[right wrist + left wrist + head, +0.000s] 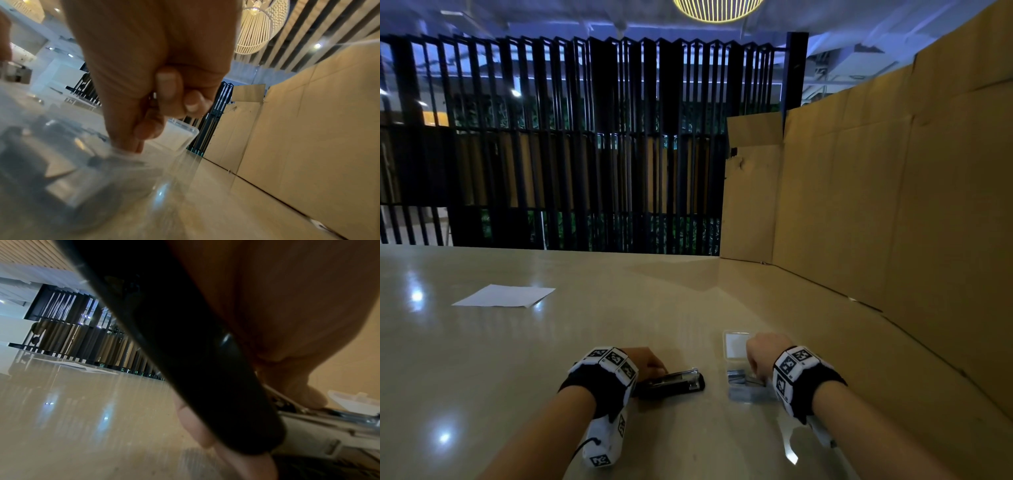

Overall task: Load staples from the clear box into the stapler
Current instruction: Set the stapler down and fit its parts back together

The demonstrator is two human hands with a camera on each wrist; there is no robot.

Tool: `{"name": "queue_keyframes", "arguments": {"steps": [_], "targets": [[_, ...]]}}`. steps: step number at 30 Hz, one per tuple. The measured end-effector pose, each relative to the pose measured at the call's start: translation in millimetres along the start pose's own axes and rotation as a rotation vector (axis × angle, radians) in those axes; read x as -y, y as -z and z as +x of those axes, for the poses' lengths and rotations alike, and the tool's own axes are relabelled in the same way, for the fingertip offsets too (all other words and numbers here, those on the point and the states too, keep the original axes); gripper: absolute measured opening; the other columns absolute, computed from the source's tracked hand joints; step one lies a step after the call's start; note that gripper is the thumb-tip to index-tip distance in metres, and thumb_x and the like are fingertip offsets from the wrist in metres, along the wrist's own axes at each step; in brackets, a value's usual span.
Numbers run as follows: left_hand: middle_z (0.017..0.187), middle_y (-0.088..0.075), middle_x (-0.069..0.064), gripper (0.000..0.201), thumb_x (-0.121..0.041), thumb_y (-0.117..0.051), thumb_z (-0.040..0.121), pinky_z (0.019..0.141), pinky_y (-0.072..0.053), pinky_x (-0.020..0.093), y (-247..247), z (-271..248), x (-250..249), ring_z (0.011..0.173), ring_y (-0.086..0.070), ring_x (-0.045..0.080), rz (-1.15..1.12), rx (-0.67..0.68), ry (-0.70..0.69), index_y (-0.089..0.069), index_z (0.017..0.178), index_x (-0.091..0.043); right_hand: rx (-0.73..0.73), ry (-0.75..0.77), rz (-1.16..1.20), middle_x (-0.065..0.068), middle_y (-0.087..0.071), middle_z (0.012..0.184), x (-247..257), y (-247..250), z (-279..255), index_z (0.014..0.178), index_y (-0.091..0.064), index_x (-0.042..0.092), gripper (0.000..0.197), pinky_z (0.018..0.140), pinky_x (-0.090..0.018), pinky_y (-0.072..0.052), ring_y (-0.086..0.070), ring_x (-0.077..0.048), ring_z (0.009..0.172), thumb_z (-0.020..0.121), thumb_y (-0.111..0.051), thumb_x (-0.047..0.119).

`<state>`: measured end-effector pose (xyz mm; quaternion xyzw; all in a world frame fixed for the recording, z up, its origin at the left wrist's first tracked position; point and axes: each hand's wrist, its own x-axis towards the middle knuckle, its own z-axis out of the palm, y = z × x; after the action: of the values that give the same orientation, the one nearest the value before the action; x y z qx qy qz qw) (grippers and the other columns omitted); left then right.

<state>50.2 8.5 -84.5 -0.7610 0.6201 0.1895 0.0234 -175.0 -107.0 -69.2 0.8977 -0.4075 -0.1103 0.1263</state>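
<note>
A black stapler (674, 382) lies swung open on the beige table, its metal magazine (349, 416) exposed. My left hand (650, 363) grips it: fingers (193, 423) curl under the black top arm (195, 369) and the thumb presses by the magazine. To the right sits the clear box (748, 390) with its lid (736, 344) folded back. Grey staples (61, 162) lie inside it. My right hand (763, 353) reaches into the box, its fingers (170, 91) curled and the tips pinching at a strip of staples; the pinch itself is blurred.
A white sheet of paper (506, 296) lies far left on the table (654, 308). A tall cardboard wall (893, 205) runs along the right side, close to the box. A black slatted screen (585, 144) stands beyond the table's far edge.
</note>
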Motion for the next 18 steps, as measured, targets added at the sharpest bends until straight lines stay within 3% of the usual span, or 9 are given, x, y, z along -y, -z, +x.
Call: {"name": "queue_keyframes", "arguments": {"steps": [2, 9, 18], "targets": [[0.133, -0.061, 0.007, 0.037, -0.028, -0.04, 0.099, 0.11, -0.038, 0.037, -0.1, 0.1, -0.1, 0.124, -0.055, 0.023, -0.008, -0.005, -0.005, -0.06, 0.127, -0.016, -0.015, 0.005, -0.022, -0.017, -0.063, 0.124, -0.9, -1.2, -1.4, 0.115, -0.065, 0.004, 0.028, 0.092, -0.036, -0.049, -0.061, -0.032, 0.114, 0.09, -0.056, 0.012], [0.134, -0.06, 0.006, 0.037, -0.028, -0.04, 0.099, 0.11, -0.037, 0.036, -0.2, -0.5, -0.3, 0.125, -0.053, 0.023, -0.01, -0.006, 0.001, -0.059, 0.128, -0.016, -0.012, 0.028, -0.033, -0.017, -0.065, 0.12, -4.4, -2.9, -5.4, 0.11, -0.067, 0.006, 0.03, 0.089, -0.036, -0.05, -0.063, -0.033, 0.109, 0.087, -0.061, 0.024], [0.135, -0.059, 0.007, 0.038, -0.028, -0.039, 0.099, 0.108, -0.038, 0.035, 0.8, -7.4, -6.3, 0.125, -0.053, 0.024, -0.008, -0.008, 0.004, -0.059, 0.129, -0.015, 0.032, 0.072, -0.092, -0.017, -0.066, 0.118, -4.5, -1.4, -7.7, 0.11, -0.067, 0.004, 0.027, 0.087, -0.036, -0.051, -0.064, -0.032, 0.109, 0.089, -0.058, 0.018]]}}
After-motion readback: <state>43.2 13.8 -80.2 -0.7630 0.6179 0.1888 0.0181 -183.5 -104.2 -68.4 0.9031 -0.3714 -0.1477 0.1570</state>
